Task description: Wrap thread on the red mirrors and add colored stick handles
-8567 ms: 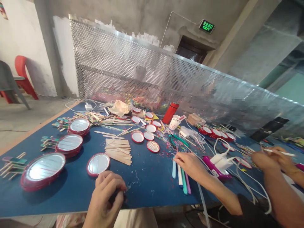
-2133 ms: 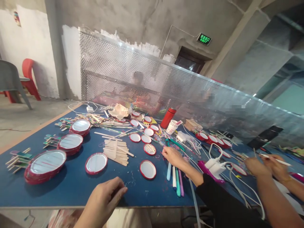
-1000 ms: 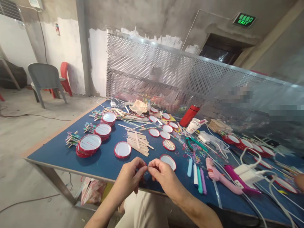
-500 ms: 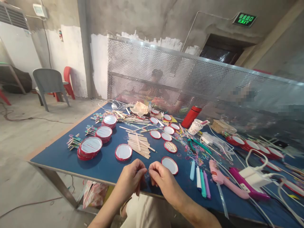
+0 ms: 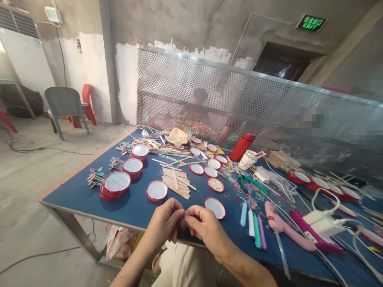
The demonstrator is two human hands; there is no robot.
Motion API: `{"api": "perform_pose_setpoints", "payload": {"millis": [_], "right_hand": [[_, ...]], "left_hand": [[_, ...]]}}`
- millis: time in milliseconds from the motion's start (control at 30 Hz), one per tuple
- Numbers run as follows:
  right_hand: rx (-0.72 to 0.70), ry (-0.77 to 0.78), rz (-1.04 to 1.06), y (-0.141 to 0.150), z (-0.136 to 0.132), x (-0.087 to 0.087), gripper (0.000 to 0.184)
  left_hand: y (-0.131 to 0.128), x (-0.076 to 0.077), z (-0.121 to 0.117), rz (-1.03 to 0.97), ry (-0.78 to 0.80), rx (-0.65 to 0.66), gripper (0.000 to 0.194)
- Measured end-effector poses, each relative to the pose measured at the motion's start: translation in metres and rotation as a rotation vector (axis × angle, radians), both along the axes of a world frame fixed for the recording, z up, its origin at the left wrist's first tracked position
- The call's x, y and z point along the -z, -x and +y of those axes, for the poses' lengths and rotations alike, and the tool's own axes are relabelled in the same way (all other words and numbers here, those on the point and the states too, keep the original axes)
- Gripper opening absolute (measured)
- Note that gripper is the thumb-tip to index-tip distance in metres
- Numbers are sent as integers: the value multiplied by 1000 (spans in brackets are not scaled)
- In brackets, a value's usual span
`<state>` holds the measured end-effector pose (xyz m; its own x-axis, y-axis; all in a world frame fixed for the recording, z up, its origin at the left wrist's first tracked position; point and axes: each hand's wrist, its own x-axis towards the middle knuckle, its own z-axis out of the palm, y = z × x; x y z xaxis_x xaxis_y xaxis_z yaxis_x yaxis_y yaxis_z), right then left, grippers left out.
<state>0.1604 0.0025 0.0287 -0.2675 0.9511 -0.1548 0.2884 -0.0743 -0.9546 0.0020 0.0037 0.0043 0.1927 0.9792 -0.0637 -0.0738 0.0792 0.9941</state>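
My left hand [image 5: 168, 218] and my right hand [image 5: 201, 223] meet at the table's front edge, fingertips pinched together and touching. Something tiny and bluish seems to sit between them, too small to name. Just beyond my right hand lies a white disc with a red rim [image 5: 214, 208]. A similar red-rimmed disc [image 5: 157, 191] rests past my left hand. Between these two, flat wooden craft sticks [image 5: 176, 184] lie side by side, with a few loose ones across them. Another red-rimmed disc [image 5: 216, 184] carries short pieces of stick.
Stacked red-rimmed discs [image 5: 115, 184] stand at the left. Rightward are capped markers [image 5: 256, 231], a pink glue gun [image 5: 287, 227], a purple power strip [image 5: 317, 235] with cables, green-handled pliers [image 5: 254, 184] and scattered coloured rubber bands. Behind are a red flask [image 5: 242, 146], paper cup [image 5: 249, 159] and perforated metal screen [image 5: 185, 83].
My hands have come closer, so their fingertips now touch where a small gap showed before. The whole view has shifted slightly; the things on the table lie as they did.
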Motion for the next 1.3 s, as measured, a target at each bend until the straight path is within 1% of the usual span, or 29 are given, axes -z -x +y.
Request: {"api": "perform_pose_setpoints", "payload": {"millis": [167, 333, 400, 500, 600, 700, 767, 833, 867, 933, 1000, 1033, 1100, 1167, 1233, 1300], "right_hand": [[13, -4, 37, -1, -2, -1, 27], [85, -23, 105, -2, -2, 1, 36], [130, 8, 167, 1, -3, 1, 39], [199, 105, 340, 8, -5, 1, 43], [207, 181, 471, 12, -5, -3, 46], [194, 200, 529, 8, -2, -10, 49], [190, 211, 573, 2, 0, -17, 54], [162, 246, 597, -3, 0, -22, 57], [127, 274, 602, -6, -2, -24, 57], [-6, 349, 578, -9, -9, -25, 54], [-143, 424, 507, -11, -16, -24, 48], [-178, 445, 456, -12, -19, -23, 45], [-178, 460, 381, -14, -23, -23, 35], [-171, 471, 385, -17, -23, -23, 26], [-224, 514, 431, -19, -22, -22, 35], [-245, 513, 441, -20, -21, -18, 43]], "left_hand": [[1, 1, 1, 0, 0, 42, 31], [1, 2, 0, 36, -14, 49, 28], [2, 0, 0, 75, -35, 85, 25], [5, -5, -1, 115, -56, 164, 23], [8, -11, -1, 97, -30, 222, 27], [9, -15, 0, 62, 8, 224, 30], [9, -14, 0, 38, 19, 207, 30], [8, -12, 0, 29, 16, 172, 29], [7, -11, 0, 31, 9, 151, 28], [6, -8, 0, 38, -9, 112, 26], [4, -7, 0, 47, -24, 90, 24], [3, -7, -1, 57, -34, 79, 24], [2, -9, -2, 99, -64, 61, 24], [1, -12, -3, 152, -92, 78, 25], [2, -15, -4, 198, -121, 146, 28], [3, -16, -5, 250, -174, 212, 30]]}}
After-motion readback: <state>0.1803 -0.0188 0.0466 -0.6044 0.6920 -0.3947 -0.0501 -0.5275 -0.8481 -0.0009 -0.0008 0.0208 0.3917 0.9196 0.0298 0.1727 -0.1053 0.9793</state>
